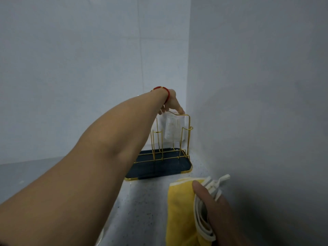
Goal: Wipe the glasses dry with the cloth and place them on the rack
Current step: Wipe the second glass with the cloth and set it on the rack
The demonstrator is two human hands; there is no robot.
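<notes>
Head view: left hand (173, 102) at 12 o'clock, fingers gripping upturned glass (173, 127) by its base, lowering onto gold rack (170, 148) peg, not yet released. Right hand (215, 210) at 5 o'clock, clutching yellow cloth (181, 210). Wiping seemingly done; no other glasses visible.

A single wide-angle view from a camera worn on the person's head, looking forward and down into a corner where two pale walls meet a speckled counter (145, 206). The left forearm stretches away from the lens toward a gold wire rack (170, 150) in the corner. The right hand (218, 215) sits very close, at the lower right edge.
</notes>
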